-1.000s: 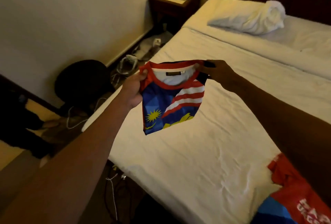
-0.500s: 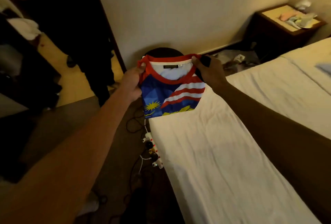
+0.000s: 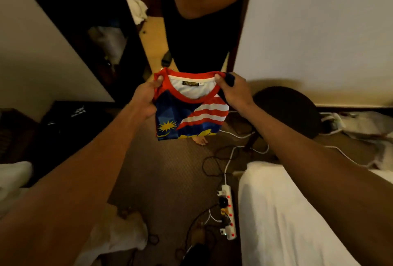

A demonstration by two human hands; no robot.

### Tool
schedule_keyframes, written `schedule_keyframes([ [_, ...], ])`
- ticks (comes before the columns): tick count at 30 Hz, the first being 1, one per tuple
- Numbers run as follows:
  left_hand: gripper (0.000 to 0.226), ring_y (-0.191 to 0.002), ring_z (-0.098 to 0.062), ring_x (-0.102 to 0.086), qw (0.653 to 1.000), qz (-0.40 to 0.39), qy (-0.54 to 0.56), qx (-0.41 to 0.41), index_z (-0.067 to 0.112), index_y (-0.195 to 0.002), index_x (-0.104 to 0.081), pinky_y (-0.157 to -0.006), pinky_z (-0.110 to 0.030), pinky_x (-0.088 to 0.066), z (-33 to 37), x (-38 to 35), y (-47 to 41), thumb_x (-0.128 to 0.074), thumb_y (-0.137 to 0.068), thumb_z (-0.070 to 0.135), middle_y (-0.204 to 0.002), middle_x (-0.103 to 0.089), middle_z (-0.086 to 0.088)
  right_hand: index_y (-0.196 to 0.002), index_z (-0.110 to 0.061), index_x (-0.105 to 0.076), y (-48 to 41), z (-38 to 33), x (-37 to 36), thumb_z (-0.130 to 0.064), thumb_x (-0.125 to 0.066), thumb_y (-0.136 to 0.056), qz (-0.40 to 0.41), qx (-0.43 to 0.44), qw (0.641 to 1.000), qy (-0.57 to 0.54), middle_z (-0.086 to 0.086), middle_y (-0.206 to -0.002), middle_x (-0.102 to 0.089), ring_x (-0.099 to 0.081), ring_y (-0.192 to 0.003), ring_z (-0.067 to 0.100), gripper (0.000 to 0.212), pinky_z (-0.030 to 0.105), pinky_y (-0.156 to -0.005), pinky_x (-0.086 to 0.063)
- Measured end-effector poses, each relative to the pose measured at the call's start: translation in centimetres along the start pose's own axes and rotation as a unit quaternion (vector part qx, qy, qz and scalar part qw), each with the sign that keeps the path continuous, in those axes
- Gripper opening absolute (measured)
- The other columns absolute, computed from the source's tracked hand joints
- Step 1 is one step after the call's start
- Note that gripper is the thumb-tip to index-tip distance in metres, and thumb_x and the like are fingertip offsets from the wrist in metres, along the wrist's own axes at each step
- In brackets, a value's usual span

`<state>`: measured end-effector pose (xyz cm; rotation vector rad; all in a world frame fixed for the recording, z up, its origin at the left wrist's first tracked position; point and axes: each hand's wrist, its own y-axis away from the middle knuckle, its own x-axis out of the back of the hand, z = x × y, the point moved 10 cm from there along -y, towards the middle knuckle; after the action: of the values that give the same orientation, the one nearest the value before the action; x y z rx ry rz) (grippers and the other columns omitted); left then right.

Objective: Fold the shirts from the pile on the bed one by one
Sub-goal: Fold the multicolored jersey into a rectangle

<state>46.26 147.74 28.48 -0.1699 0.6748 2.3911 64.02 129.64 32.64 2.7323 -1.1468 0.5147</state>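
Above the carpet, off the bed: folded jersey, blue with red-white stripes and yellow sun, red collar, held up in the air. Left hand clamped on the left shoulder edge, thumb over the collar. Right hand clamped on the right shoulder edge. Below, power strip with red lights beside the bed. Behind the jersey, a standing person in black.

The folded blue, red and white shirt hangs between both hands, above the carpet. The white-sheeted bed lies right of the white power strip.
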Motion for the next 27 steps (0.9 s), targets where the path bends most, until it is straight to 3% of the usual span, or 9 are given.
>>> schedule_keyframes([
  [5,0.039,-0.095,-0.028,-0.070,0.997,0.067,0.042,-0.014,0.000,-0.136,-0.055,-0.070,-0.039,-0.062,7.3,9.0,-5.3,-0.050,-0.103,0.021,-0.122,-0.065,-0.021,-0.104,-0.009,-0.065,-10.2,-5.6,-9.6,-0.037,-0.061,-0.096,-0.022,0.021,1.000,-0.002,0.004,-0.094,-0.071,-0.067,-0.086,0.014,0.030,0.032,-0.079,-0.054],
  [8,0.041,-0.114,-0.034,-0.065,0.991,0.124,0.052,-0.028,0.002,-0.133,-0.058,-0.089,-0.048,-0.058,11.2,14.9,-7.9,-0.056,-0.100,0.025,-0.129,-0.063,-0.021,-0.099,-0.003,-0.065,-14.8,-8.7,-15.5,-0.039,-0.062,-0.095,-0.021,0.029,0.999,0.006,0.014,-0.092,-0.070,-0.067,-0.085,0.024,0.037,0.042,-0.079,-0.054],
  [10,0.042,-0.121,-0.033,-0.062,0.987,0.150,0.049,-0.029,0.004,-0.132,-0.060,-0.097,-0.050,-0.054,13.2,18.7,-9.6,-0.058,-0.099,0.030,-0.131,-0.064,-0.018,-0.091,-0.004,-0.062,-17.6,-10.6,-19.6,-0.039,-0.062,-0.095,-0.043,0.035,0.998,0.005,0.007,-0.081,-0.067,-0.064,-0.075,0.017,0.035,0.035,-0.068,-0.050],
  [12,0.045,-0.118,-0.031,-0.063,0.984,0.169,0.056,-0.030,0.006,-0.135,-0.058,-0.091,-0.045,-0.057,14.8,22.0,-11.4,-0.057,-0.100,0.033,-0.128,-0.066,-0.016,-0.084,-0.014,-0.057,-20.2,-12.0,-23.4,-0.039,-0.062,-0.096,-0.074,0.038,0.997,0.000,-0.004,-0.073,-0.058,-0.057,-0.069,0.011,0.028,0.027,-0.064,-0.043],
  [16,0.047,-0.119,-0.027,-0.063,0.981,0.182,0.060,-0.041,0.009,-0.139,-0.057,-0.093,-0.043,-0.057,18.1,26.6,-16.3,-0.056,-0.100,0.036,-0.132,-0.064,-0.014,-0.090,-0.018,-0.059,-26.7,-13.8,-29.8,-0.040,-0.061,-0.096,-0.108,0.032,0.994,-0.004,-0.001,-0.082,-0.063,-0.061,-0.078,0.015,0.023,0.027,-0.066,-0.048],
  [18,0.044,-0.115,-0.025,-0.064,0.980,0.185,0.060,-0.043,0.008,-0.137,-0.058,-0.098,-0.042,-0.054,19.9,27.9,-19.1,-0.054,-0.102,0.034,-0.128,-0.066,-0.012,-0.099,-0.013,-0.064,-30.7,-13.9,-32.3,-0.045,-0.062,-0.094,-0.103,0.025,0.994,0.000,0.004,-0.091,-0.069,-0.066,-0.084,0.019,0.032,0.034,-0.072,-0.055],
  [22,0.040,-0.109,-0.025,-0.067,0.979,0.187,0.075,-0.025,0.009,-0.133,-0.060,-0.087,-0.041,-0.058,23.8,29.6,-26.1,-0.053,-0.102,0.033,-0.123,-0.068,-0.012,-0.100,-0.013,-0.067,-39.0,-14.4,-35.7,-0.046,-0.064,-0.092,-0.118,0.007,0.993,-0.003,0.007,-0.094,-0.072,-0.068,-0.088,0.023,0.034,0.045,-0.083,-0.056],
  [24,0.041,-0.111,-0.029,-0.067,0.978,0.194,0.078,-0.018,0.007,-0.131,-0.062,-0.087,-0.046,-0.058,25.8,29.9,-29.6,-0.057,-0.099,0.032,-0.122,-0.069,-0.014,-0.093,-0.012,-0.067,-43.1,-15.1,-36.3,-0.044,-0.065,-0.092,-0.117,0.008,0.993,0.000,0.007,-0.090,-0.071,-0.067,-0.085,0.024,0.032,0.044,-0.080,-0.056],
  [27,0.024,-0.092,-0.024,-0.072,0.979,0.184,0.070,-0.046,0.007,-0.114,-0.067,-0.078,-0.041,-0.060,30.4,28.6,-35.4,-0.056,-0.101,0.023,-0.105,-0.074,-0.013,-0.080,-0.022,-0.061,-49.3,-16.0,-35.6,-0.044,-0.064,-0.093,-0.100,0.009,0.995,0.008,-0.002,-0.078,-0.065,-0.061,-0.074,0.016,0.026,0.037,-0.069,-0.049],
])
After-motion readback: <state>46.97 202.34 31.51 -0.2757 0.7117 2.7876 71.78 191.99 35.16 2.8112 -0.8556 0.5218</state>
